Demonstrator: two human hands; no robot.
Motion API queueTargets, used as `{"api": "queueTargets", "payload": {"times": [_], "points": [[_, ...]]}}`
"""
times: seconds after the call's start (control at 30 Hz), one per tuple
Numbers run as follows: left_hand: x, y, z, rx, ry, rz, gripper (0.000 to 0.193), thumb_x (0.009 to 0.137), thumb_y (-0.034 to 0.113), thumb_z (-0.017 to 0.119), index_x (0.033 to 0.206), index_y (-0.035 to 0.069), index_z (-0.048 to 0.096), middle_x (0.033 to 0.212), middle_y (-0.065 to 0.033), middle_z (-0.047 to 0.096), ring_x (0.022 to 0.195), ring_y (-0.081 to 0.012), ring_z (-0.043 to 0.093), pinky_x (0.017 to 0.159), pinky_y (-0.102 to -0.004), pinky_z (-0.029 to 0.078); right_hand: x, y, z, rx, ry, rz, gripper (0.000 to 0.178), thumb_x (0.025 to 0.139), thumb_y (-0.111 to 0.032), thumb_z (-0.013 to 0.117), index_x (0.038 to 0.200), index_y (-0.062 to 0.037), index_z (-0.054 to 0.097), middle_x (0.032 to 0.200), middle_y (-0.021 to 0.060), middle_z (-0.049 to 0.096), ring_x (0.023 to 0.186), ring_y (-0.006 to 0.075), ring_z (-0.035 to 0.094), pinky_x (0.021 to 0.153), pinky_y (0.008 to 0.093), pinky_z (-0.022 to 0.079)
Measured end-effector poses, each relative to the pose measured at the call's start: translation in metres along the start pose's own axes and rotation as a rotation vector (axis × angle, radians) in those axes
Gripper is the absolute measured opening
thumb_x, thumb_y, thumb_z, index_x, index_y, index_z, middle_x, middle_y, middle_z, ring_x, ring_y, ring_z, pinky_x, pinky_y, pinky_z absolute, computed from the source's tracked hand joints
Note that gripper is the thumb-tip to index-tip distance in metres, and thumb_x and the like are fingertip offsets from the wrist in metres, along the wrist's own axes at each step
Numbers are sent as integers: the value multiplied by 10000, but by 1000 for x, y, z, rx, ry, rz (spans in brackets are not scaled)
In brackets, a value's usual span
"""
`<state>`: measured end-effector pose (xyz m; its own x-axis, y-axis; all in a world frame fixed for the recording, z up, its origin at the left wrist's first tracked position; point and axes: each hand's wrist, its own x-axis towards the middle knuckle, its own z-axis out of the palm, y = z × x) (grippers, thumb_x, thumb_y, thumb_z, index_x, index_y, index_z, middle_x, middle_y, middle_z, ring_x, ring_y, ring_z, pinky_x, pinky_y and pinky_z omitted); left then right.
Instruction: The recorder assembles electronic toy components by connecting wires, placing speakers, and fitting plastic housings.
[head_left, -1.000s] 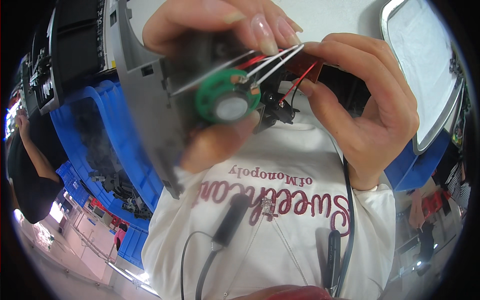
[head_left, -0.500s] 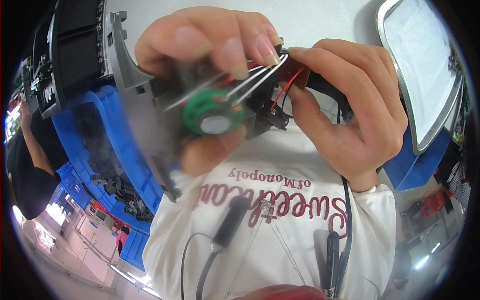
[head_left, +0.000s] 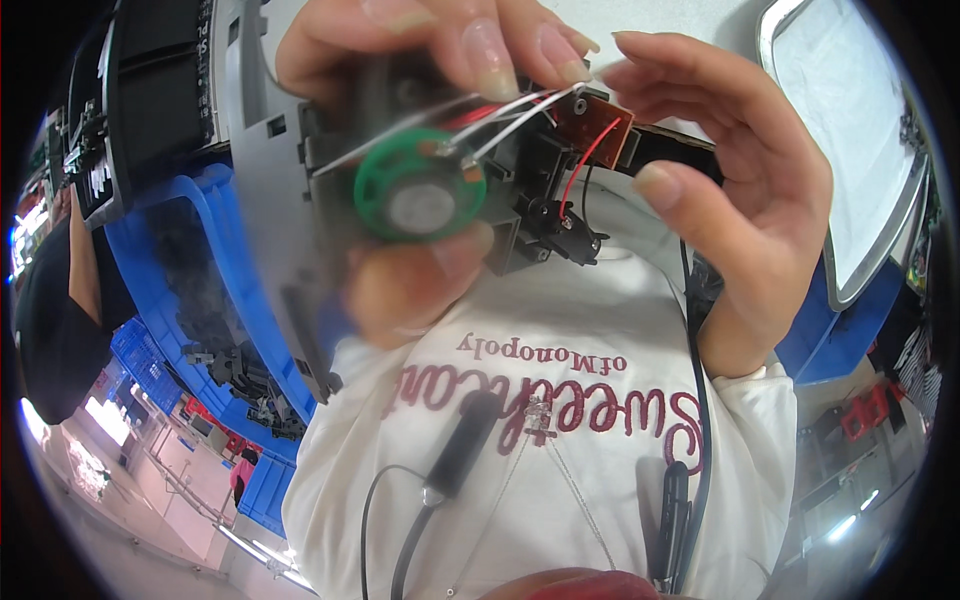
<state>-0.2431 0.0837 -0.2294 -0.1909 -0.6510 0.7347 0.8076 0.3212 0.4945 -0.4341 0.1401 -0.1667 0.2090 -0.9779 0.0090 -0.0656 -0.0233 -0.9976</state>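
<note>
My left hand grips a grey plastic housing, its fingers over the top and its thumb below. On this side of the housing is a round green speaker, slightly blurred, with white wires running up to the left fingertips. To the right sits a small orange-brown circuit board. A red wire and a black one run down from it to a black plastic part. My right hand is just right of the board, thumb and fingers apart, with nothing visible in it.
At the left stands a blue bin with dark plastic parts in it. Above it are black racks. A metal-rimmed tray lies at the right over a blue container. Another person's arm shows at far left.
My right hand has let go of the wire ends at the board and drawn back to the right, its fingers spreading. The housing has turned slightly and come up a little in my left hand.
</note>
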Motion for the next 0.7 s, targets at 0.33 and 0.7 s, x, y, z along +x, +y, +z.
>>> {"api": "queueTargets", "payload": {"times": [0.33,0.7], "points": [[8,7,25,-17,109,56,682,760,279,748,1294,44,395,1136,-102,506,1093,-339,521,1060,-465,339,10,24,12,647,-138,139,433,852,-74,590,1237,84,473,1135,185,614,1065,232,604,952,321,451],[3,8,21,63,141,-54,654,783,270,762,1289,46,413,1158,-107,515,1116,-317,529,1050,-450,373,15,-19,20,814,80,571,357,771,87,634,1044,-48,447,965,107,561,874,132,579,727,220,449]]}}
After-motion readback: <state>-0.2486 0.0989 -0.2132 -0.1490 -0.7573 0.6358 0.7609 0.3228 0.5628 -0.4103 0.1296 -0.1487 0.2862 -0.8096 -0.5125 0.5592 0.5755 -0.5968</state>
